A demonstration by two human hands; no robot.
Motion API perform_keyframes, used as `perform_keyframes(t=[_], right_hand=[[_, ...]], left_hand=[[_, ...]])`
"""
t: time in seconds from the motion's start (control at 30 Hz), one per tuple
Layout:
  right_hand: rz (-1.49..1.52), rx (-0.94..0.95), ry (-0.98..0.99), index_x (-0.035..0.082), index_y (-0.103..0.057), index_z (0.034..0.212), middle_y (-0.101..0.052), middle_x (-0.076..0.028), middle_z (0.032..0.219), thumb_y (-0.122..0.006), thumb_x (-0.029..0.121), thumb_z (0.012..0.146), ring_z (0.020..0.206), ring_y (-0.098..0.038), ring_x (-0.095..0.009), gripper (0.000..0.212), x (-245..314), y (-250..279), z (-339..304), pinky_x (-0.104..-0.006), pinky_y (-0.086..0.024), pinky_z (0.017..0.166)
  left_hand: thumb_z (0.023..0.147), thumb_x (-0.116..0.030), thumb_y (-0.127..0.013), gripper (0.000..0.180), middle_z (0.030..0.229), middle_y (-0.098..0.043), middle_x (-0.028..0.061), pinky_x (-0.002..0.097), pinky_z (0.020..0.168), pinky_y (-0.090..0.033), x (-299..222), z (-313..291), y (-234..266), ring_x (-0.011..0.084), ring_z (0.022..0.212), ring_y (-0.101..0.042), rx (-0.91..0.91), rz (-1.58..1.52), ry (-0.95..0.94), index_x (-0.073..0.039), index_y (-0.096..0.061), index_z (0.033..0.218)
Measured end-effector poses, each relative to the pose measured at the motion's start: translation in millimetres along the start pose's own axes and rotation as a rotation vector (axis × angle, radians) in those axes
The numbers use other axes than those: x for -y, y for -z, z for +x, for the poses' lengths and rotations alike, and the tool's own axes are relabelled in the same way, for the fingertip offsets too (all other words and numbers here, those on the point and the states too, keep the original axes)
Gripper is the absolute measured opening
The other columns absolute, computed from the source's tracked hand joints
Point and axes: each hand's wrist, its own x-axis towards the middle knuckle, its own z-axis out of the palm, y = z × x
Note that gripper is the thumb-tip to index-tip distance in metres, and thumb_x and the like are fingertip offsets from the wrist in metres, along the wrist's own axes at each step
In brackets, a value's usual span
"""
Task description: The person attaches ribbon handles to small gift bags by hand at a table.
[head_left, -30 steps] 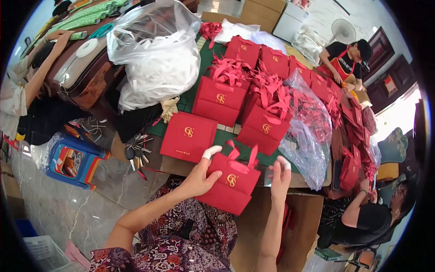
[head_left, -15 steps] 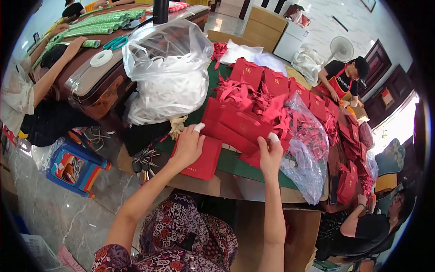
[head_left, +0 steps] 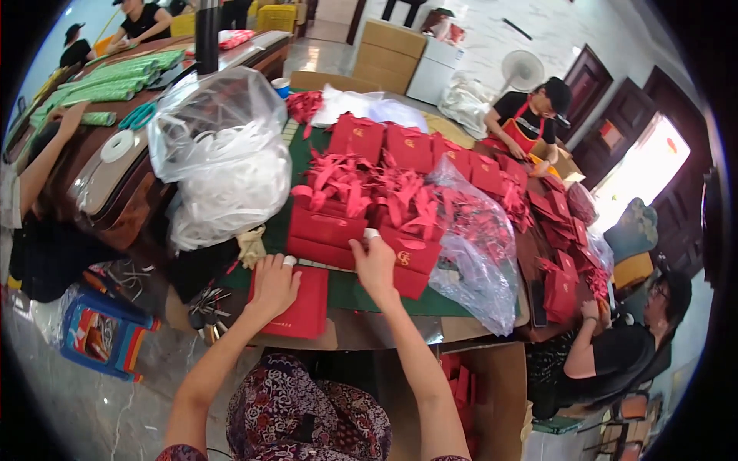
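A flat red gift bag (head_left: 307, 303) lies at the table's near edge. My left hand (head_left: 275, 288) rests on its left part, fingers stretched out, a white cover on one fingertip. My right hand (head_left: 377, 269), also with a white-covered fingertip, has its thumb and fingers closed at the edge of a red paper bag (head_left: 327, 230) with a ribbon on top. Just right of that hand lies another red bag (head_left: 411, 265) with a gold mark. Behind them, red ribbon handles (head_left: 392, 192) spread in front of a row of upright red bags (head_left: 357, 138).
A clear plastic bag of white ribbon (head_left: 231, 169) stands on the left, near scissors (head_left: 138, 115) and a tape roll (head_left: 117, 146). Clear plastic film (head_left: 480, 284) covers ribbons on the right. Co-workers sit at the right side; a blue stool (head_left: 104, 330) stands lower left.
The view has swung right, shifting the scene leftward. My right hand has moved from the wide bag's right end to between two bags. My left hand stays on the flat bag.
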Motion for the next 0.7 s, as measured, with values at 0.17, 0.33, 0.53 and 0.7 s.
perform_keyframes(t=[0.17,0.33,0.53,0.7], right_hand=[[-0.032,-0.052,-0.057,0.004,-0.053,0.131,-0.065,-0.016,0.094,-0.070,0.007,0.084,0.084,-0.066,-0.031,0.050,13.4,-4.8,-4.1,-0.0391,-0.053,0.072],[0.053,-0.172,0.153,0.004,-0.062,0.116,-0.064,-0.016,0.096,-0.066,0.003,0.086,0.085,-0.064,-0.032,0.030,35.9,44.9,-22.9,-0.0387,-0.052,0.075],[-0.227,-0.299,-0.022,0.006,-0.066,0.105,-0.062,-0.017,0.091,-0.060,0.001,0.087,0.086,-0.061,-0.035,0.019,-46.8,115.9,-48.5,-0.0422,-0.048,0.075],[-0.674,-0.198,-0.183,0.008,-0.067,0.109,-0.064,-0.017,0.093,-0.060,0.009,0.086,0.089,-0.062,-0.036,0.024,-145.3,138.1,-45.4,-0.0458,-0.048,0.078]], left_hand=[[0.085,-0.016,-0.064,0.021,0.101,-0.056,0.0187,0.0468,0.087,-0.040,-6.4,-3.7,-3.0,0.0375,0.100,-0.052,-0.160,-0.076,0.003,0.001,-0.063,0.098],[0.083,-0.013,-0.066,0.017,0.101,-0.057,0.0159,0.0445,0.086,-0.041,-6.5,-0.1,-0.9,0.0348,0.098,-0.053,-0.194,-0.096,-0.056,-0.003,-0.064,0.097],[0.083,-0.012,-0.067,0.019,0.099,-0.058,0.0131,0.0441,0.084,-0.041,-15.1,1.9,10.3,0.0334,0.097,-0.053,-0.198,-0.145,-0.021,-0.004,-0.065,0.100],[0.077,-0.028,-0.074,0.037,0.100,-0.059,0.0157,0.0474,0.082,-0.042,-22.1,-0.8,12.4,0.0352,0.097,-0.054,-0.139,-0.072,-0.059,-0.006,-0.065,0.106]])
